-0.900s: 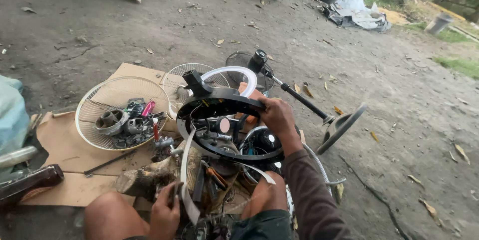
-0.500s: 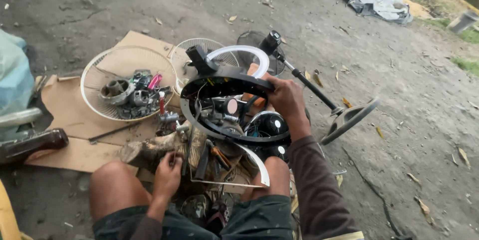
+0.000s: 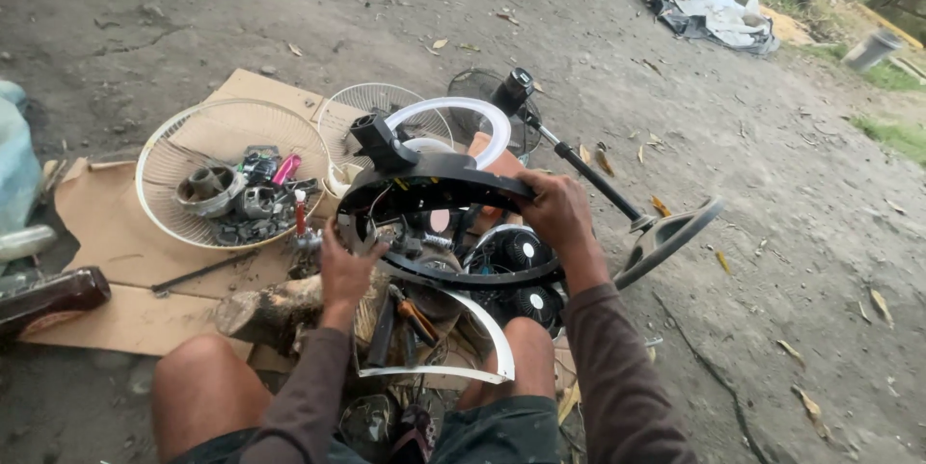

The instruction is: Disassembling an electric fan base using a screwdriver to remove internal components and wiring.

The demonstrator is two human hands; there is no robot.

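Note:
I sit on the ground with a round black fan base (image 3: pixel 434 189) tilted up in front of me, its open underside showing wires and small parts. My right hand (image 3: pixel 555 208) grips its right rim. My left hand (image 3: pixel 345 266) rests against the lower left rim, fingers reaching into the base. A white ring (image 3: pixel 487 117) and a black bracket (image 3: pixel 378 141) stick up behind the base. Small black fans (image 3: pixel 521 252) lie beneath my right wrist.
A white fan grille (image 3: pixel 159 150) on the cardboard (image 3: pixel 106 261) holds several motor parts. A second grille (image 3: pixel 371 102) lies behind. A black fan stand with pole (image 3: pixel 603 184) stretches right. A wood log (image 3: pixel 275 310), a curved white strip (image 3: pixel 487 329), a brown bottle (image 3: pixel 48 295).
My left hand has risen from near my knee to the lower left rim of the base. The base is tilted up more steeply. The view has shifted slightly.

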